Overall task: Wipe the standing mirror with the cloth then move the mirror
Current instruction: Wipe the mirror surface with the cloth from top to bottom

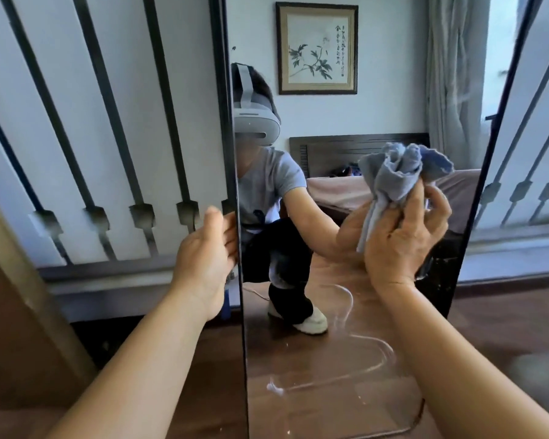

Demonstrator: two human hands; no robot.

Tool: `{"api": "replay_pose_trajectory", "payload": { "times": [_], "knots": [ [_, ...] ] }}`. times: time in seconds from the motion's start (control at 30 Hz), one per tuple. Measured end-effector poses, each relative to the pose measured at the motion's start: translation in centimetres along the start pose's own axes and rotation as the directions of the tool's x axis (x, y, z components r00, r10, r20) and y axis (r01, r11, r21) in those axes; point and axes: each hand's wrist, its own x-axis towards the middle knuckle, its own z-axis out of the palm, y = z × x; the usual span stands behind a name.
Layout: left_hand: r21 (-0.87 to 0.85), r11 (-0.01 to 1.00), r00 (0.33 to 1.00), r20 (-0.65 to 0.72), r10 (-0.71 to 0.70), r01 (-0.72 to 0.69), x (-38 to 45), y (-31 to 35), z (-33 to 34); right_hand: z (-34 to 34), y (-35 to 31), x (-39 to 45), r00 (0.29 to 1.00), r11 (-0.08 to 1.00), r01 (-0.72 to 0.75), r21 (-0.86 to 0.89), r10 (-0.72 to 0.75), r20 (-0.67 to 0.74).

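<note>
- Nearest, both forearms reach forward from the bottom of the view toward a tall standing mirror [346, 217], which stands upright on the wooden floor [504, 318] in front of a railing [108, 153] with dark bars.
- The left hand [208, 258] sits at the mirror's left edge, thumb up on the near side and fingers [230, 231] curled round the frame. This looks like a bracing grip, there to stop the glass rocking or sliding while the other hand pushes on it.
- The right hand [403, 236] is raised against the glass at mid height, its fingers closed round a bunched blue cloth [396, 175]; the loose end sticks up above the fist. Whether the cloth is pressed to the glass or just off it I cannot tell.
- Lower on the glass, a pale curving streak [362, 353] shows, so I judge the wiping is only part done and moving the mirror comes later.
- Farthest, the reflection shows a bed [336, 191], a framed picture [317, 49] and a curtain [450, 74].
</note>
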Motion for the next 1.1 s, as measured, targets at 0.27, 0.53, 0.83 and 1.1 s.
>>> {"api": "replay_pose_trajectory", "payload": {
  "times": [0.27,0.53,0.83,1.1],
  "knots": [
    [-0.024,0.999,0.994,-0.106,0.029,-0.032,-1.0,-1.1,0.5,1.1,-2.9,-7.9,0.782,0.849,0.521,0.088,-0.516,0.350],
    [-0.001,0.994,0.982,-0.155,0.109,-0.111,-1.0,-2.1,0.0,-1.6,2.1,-1.1,0.972,0.987,0.146,0.069,-0.156,0.175],
    [0.025,0.981,0.968,-0.162,0.192,-0.191,0.1,-3.1,0.3,-3.8,5.2,-5.6,0.933,0.987,0.154,0.050,-0.162,0.322],
    [0.024,0.977,0.969,-0.124,0.213,-0.212,0.0,-3.2,0.3,-4.0,8.3,-4.0,0.981,0.999,-0.026,0.040,0.018,0.195]
  ]
}}
